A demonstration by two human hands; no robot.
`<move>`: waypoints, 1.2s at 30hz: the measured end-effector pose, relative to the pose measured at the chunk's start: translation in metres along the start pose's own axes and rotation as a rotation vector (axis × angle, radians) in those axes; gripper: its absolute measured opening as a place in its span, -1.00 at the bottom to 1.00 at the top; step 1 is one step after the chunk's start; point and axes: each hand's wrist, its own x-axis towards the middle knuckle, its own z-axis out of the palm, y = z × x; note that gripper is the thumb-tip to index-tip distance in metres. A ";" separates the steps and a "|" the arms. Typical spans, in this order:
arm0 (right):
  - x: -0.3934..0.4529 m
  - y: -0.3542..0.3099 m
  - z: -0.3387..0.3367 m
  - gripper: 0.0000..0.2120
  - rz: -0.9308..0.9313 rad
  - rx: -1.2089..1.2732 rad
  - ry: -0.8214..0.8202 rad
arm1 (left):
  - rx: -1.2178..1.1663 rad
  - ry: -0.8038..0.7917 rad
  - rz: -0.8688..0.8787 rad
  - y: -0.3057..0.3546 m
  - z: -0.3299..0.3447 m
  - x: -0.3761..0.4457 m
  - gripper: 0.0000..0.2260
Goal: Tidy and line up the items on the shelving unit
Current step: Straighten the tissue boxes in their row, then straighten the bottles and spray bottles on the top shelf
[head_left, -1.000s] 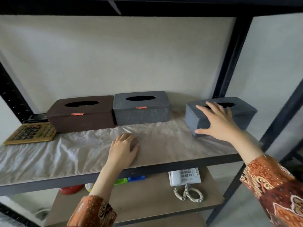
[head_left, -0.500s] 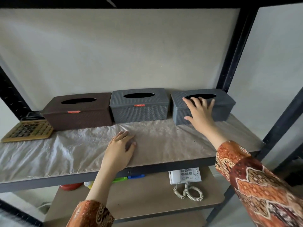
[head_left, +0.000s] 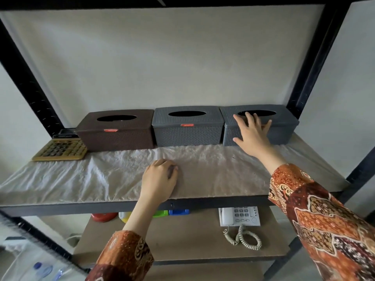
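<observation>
Three tissue boxes stand in a row at the back of the shelf (head_left: 223,201): a brown box (head_left: 115,130), a grey box (head_left: 187,126) in the middle and a second grey box (head_left: 284,126) on the right. The two grey boxes touch. My right hand (head_left: 252,134) lies with fingers spread on the right grey box's front and top, near its left end. My left hand (head_left: 160,179) rests on the shelf's wrinkled plastic cover (head_left: 81,175) near the front edge, fingers loosely curled, holding nothing.
A gold calculator (head_left: 60,150) lies left of the brown box, with a dark device (head_left: 66,133) behind it. On the lower shelf sit a white telephone (head_left: 239,217) with a coiled cord and some colourful items (head_left: 174,212). Black uprights frame both sides.
My right hand has pushed the right grey box from the shelf's right end back and left, into line against the middle grey box. My left hand has stayed in place.
</observation>
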 end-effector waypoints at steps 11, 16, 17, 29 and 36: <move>-0.052 -0.130 -0.099 -0.54 -0.522 0.196 0.239 | 0.039 0.137 0.058 -0.016 -0.114 -0.012 -0.73; -0.067 -0.190 -0.173 -0.62 -0.746 0.288 0.480 | -0.038 0.481 0.158 -0.016 -0.214 -0.012 -0.73; -0.070 -0.202 -0.189 -0.64 -0.781 0.299 0.527 | -0.043 0.545 0.194 -0.014 -0.233 -0.013 -0.73; -0.052 -0.326 -0.342 -0.73 -0.894 0.350 0.655 | 0.192 0.926 0.329 -0.050 -0.418 0.028 -0.78; 0.025 -0.400 -0.391 -0.57 -0.681 0.124 0.495 | 0.334 0.631 0.260 -0.090 -0.468 0.060 -0.70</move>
